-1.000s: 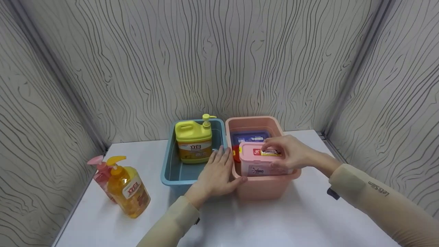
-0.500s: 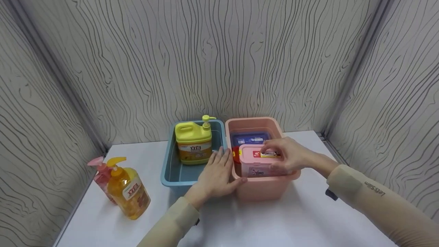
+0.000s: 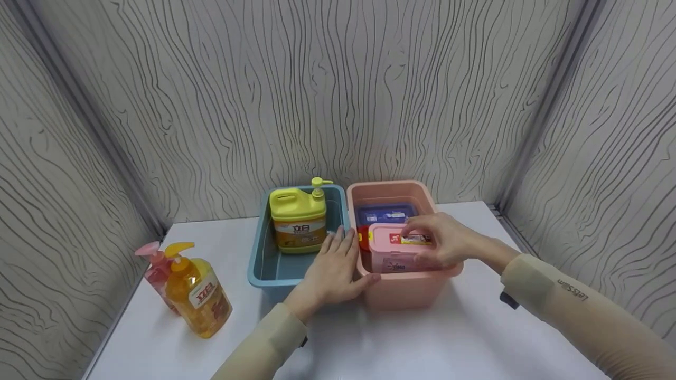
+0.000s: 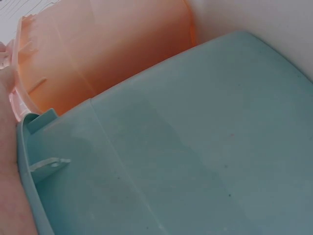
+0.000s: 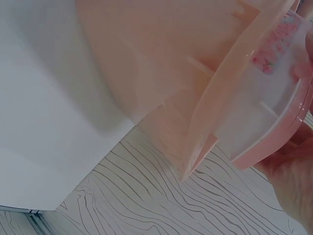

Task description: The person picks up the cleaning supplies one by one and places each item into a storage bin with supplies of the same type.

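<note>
My right hand [image 3: 441, 240] grips a pink-lidded box [image 3: 384, 237] by its lid, fingers on top and thumb at the front side. This box sits at the front of the pink bin [image 3: 405, 290], its lower part inside the rim. In the right wrist view the box's white wall with pink flowers [image 5: 276, 46] shows beside the bin's rim. Over the adjoining rims of both bins my left hand [image 3: 330, 272] lies with straight fingers, thumb toward the pink bin. Behind the pink box are a blue-lidded box [image 3: 385, 214] and a red item [image 3: 363, 237].
A yellow jug with a pump [image 3: 300, 219] stands in the blue bin [image 3: 255, 264]. On the white table [image 3: 396, 343] at the left are an orange pump bottle [image 3: 198, 301] and a pink pump bottle [image 3: 157, 272]. Wood-patterned panels [image 3: 338, 95] enclose the table.
The pink-lidded box has sunk slightly into the pink bin, with my right hand still gripping it. My left hand has stayed in place on the rims.
</note>
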Demonstrator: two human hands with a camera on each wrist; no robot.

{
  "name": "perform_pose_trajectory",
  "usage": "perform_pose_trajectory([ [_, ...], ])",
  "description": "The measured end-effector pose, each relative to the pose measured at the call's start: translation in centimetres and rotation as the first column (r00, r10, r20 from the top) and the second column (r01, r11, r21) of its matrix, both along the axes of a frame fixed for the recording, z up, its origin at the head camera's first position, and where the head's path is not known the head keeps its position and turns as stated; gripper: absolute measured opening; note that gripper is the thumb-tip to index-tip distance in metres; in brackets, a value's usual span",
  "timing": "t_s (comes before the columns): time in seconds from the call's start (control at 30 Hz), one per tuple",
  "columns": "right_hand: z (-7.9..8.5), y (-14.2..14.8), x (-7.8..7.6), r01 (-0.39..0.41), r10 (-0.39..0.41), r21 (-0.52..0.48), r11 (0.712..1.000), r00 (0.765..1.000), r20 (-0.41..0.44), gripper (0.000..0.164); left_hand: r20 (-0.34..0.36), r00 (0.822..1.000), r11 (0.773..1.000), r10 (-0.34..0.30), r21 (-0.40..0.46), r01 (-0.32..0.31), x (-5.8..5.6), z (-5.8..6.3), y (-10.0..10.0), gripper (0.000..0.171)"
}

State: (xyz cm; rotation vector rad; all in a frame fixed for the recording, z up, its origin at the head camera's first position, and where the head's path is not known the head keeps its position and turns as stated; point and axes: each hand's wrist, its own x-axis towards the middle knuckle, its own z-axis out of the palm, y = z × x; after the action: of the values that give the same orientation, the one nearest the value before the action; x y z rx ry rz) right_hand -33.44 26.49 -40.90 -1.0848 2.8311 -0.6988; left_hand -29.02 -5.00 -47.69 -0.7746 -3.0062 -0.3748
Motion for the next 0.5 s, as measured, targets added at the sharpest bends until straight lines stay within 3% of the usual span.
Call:
perform_pose_trajectory([
  [0.5, -0.63, -0.09, -0.26, 0.037, -0.038, 0.013, 0.999, 0.998, 0.055, 0.052, -0.010, 1.000, 1.000, 0.001, -0.002, -0.001, 0.15, -0.14, -0.09, 0.116],
])
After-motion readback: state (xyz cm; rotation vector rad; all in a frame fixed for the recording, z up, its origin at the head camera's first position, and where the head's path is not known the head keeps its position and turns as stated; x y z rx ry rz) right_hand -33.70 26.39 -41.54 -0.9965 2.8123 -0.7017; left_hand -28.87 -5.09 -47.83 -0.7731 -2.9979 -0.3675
